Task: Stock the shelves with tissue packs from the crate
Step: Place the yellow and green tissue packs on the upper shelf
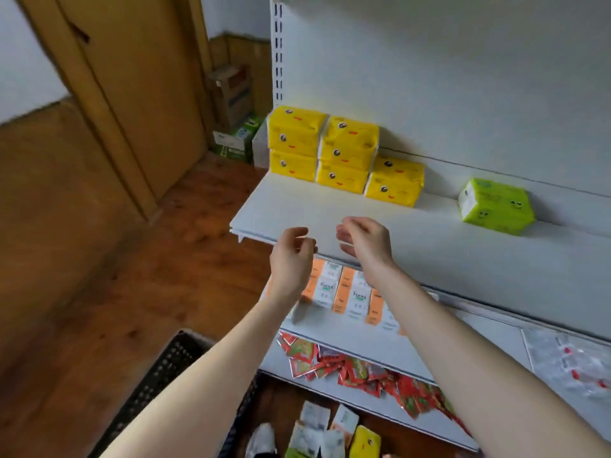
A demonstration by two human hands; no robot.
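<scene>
Tissue packs: yellow ones (344, 153) stacked at shelf (413, 239) rear, 11 o'clock; lone green pack (496, 206) at 2 o'clock. Your left hand (291, 256) and right hand (365, 241) hover empty at shelf front edge, fingers loosely curled, apart. Orange-white packs (358, 297) below read "Facial"; smaller print blurred. Crate (172, 361) at 6 o'clock, cut off by frame; your forearms hide part of contents.
</scene>
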